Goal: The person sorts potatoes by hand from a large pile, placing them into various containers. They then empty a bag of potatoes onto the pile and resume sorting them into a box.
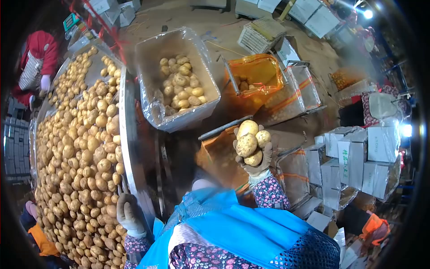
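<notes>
At the table rim: we find the left hand, gloved, lying where the metal rim meets the heap.
Left fingers: curled downward and close together; we cannot tell whether they grip anything.
Right hand: gloved and raised palm up, well apart from the table.
Right fingers: spread and cupped upward, clasping the potatoes from below.
Potatoes: four by our count, stacked in the right palm and touching one another. We place them in mid-air to the right of the table, nearer to us than the bin and the bag.
Heap: loose produce covering the table from its near end to its far end.
Bin: a box lined with clear plastic, just beside the rim and part filled with more of the same produce.
Bag: orange, hung open on a metal frame to the right of the bin. We see a few pieces inside.
Cartons: white and stacked at the right, behind the raised hand.
Basket: white and slatted, on the floor beyond the bag.
Apron: blue, worn over floral sleeves.
Co-worker: a person in red with a checked apron and a white glove, at the far end of the table.
Sleeve: orange, belonging to a second person at the lower left of the heap.
</notes>
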The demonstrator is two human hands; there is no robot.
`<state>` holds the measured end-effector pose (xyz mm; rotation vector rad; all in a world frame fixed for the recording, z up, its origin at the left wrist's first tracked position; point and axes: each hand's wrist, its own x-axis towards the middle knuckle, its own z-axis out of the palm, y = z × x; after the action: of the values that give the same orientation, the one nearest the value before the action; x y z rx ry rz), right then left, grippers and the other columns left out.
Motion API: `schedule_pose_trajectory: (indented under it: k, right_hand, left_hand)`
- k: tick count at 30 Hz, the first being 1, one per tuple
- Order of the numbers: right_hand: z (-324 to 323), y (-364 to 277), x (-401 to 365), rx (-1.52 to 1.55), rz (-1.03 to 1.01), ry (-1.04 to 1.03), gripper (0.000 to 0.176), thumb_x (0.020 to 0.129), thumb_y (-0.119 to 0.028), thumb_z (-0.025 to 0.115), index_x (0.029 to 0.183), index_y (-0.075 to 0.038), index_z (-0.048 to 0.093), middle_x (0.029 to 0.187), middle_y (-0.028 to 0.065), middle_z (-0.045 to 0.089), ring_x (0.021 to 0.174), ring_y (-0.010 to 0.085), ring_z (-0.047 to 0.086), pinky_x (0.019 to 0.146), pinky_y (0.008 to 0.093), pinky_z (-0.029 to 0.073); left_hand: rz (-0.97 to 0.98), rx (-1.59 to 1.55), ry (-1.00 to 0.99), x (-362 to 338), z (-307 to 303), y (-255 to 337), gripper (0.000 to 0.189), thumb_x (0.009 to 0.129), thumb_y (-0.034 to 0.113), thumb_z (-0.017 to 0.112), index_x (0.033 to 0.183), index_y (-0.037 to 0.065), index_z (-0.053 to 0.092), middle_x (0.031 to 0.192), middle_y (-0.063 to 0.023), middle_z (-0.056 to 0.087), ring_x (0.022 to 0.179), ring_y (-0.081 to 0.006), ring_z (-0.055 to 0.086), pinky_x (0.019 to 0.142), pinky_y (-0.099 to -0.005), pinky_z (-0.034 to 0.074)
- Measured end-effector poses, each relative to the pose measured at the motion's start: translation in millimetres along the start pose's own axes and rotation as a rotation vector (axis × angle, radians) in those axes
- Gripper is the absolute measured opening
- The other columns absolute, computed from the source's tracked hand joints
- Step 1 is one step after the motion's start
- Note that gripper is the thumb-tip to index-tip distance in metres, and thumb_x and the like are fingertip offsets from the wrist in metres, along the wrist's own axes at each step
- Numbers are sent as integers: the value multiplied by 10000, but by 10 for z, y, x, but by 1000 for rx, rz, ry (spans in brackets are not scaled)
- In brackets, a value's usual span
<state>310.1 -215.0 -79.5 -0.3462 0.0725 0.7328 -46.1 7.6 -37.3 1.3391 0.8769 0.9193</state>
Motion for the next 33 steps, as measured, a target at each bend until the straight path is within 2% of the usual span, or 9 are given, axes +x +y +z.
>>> schedule_pose_trajectory:
  k: [6,7,10,17,21,22,26,29,33]
  right_hand:
    - [129,-308,247,-149,-75,227,612,806,-540,726,1316,-287,501,1290,133,563,1045,319,626,657,430,626]
    - [150,-382,395,136,-25,158,644,794,-554,730,1326,-279,492,1259,117,577,1046,298,626,643,397,608]
    - [204,-686,810,-333,-164,248,668,785,-596,719,1327,-289,481,1223,82,574,1073,261,600,644,368,581]
    - [-249,-1333,2093,-453,-275,376,549,855,-354,762,1299,-146,513,1259,112,539,1161,368,566,838,535,556]
    - [-242,-1232,1869,-95,-218,177,686,814,-489,754,1348,-157,478,1344,135,501,1178,395,561,787,454,588]
    - [8,-1128,1676,-236,-184,12,629,820,-470,747,1330,-209,488,1343,174,510,1118,383,609,662,329,587]
    - [129,-634,1309,133,-45,-522,666,902,-507,654,1476,-307,382,1530,309,276,1147,499,588,759,625,595]
    - [281,-373,1217,172,161,-585,713,883,-550,660,1493,-328,365,1535,341,228,1127,470,602,770,588,588]
    - [390,-122,1199,9,223,-464,752,873,-598,639,1500,-301,350,1392,409,400,1008,448,669,620,549,613]
  left_hand:
    - [20,117,48,27,-5,-10,342,949,210,577,1143,-71,587,964,-54,593,832,-111,508,713,-238,417]
    - [26,114,50,10,27,-2,342,949,210,577,1143,-71,587,964,-54,593,832,-111,508,713,-238,417]
    - [-19,156,91,15,25,2,331,905,137,510,1141,-85,579,998,-88,602,917,-178,562,831,-305,478]
    - [44,377,36,30,-51,6,367,873,199,541,1113,-74,590,972,-110,619,906,-212,574,848,-346,473]
    - [27,362,-17,19,-110,3,476,909,245,584,1227,-106,538,1051,-121,636,941,-205,592,871,-334,486]
    - [14,362,-12,1,-118,-13,476,909,245,584,1227,-106,538,1051,-121,636,941,-205,592,871,-334,486]
    - [39,430,15,24,25,102,434,901,225,570,1200,-91,564,1035,-121,625,949,-213,593,874,-342,485]
    - [-45,333,-9,28,-56,100,389,888,180,581,1196,-57,584,1049,-123,618,956,-224,599,873,-357,491]
    - [-30,165,-21,12,-40,86,359,891,84,577,1228,-38,581,1083,-119,628,974,-213,611,877,-348,513]
